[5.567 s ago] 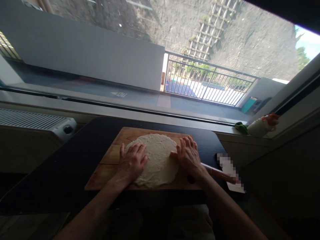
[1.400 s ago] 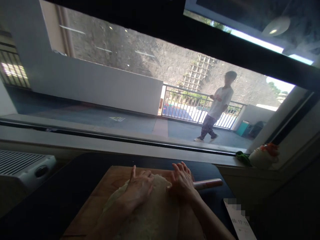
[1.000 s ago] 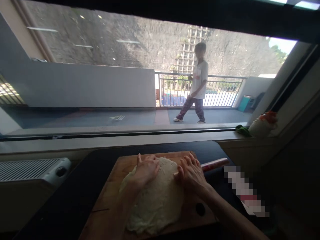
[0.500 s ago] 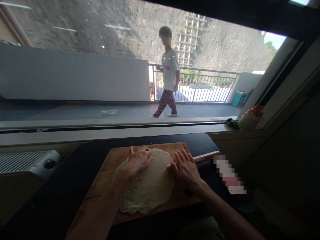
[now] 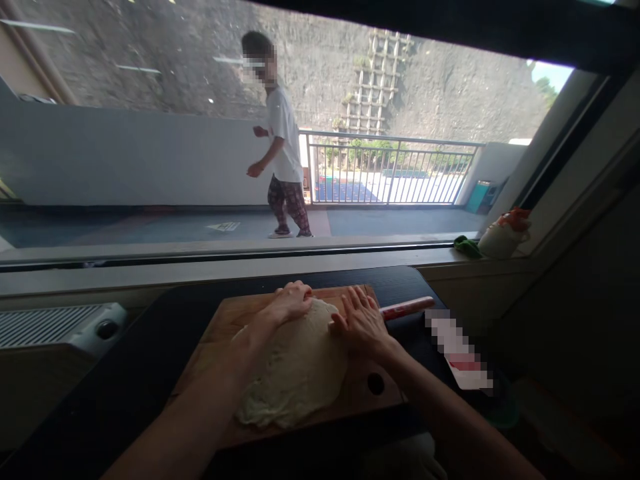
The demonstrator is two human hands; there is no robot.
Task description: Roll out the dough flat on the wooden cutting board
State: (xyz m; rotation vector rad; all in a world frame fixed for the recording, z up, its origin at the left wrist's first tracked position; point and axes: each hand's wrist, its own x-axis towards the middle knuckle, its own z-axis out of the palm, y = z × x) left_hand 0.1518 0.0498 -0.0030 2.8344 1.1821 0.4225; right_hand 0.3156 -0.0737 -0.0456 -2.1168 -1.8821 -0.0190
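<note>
A flat, pale sheet of dough (image 5: 300, 373) lies on a wooden cutting board (image 5: 220, 320), its near edge ragged. My left hand (image 5: 293, 301) is at the far edge of the dough, its fingers curled and closed on it; the fingertips are partly hidden. My right hand (image 5: 363, 317) lies flat with fingers stretched over a rolling pin (image 5: 407, 307). That pin slants across the board's far right corner, one end on the dough beneath my thumb and the other reaching over the table. My palm hides its middle.
The black table (image 5: 395, 280) stands against a window sill (image 5: 350, 259). A partly blurred white and red packet (image 5: 470, 373) lies at the right. On the sill are a white jug (image 5: 500, 240) and a green cloth (image 5: 467, 247). A heater (image 5: 60, 327) stands left. Outside walks a person (image 5: 285, 133).
My left hand has slid farther away along the dough's edge, its fingers drawn in. My right hand and the rolling pin have shifted slightly left. The person outside has moved left.
</note>
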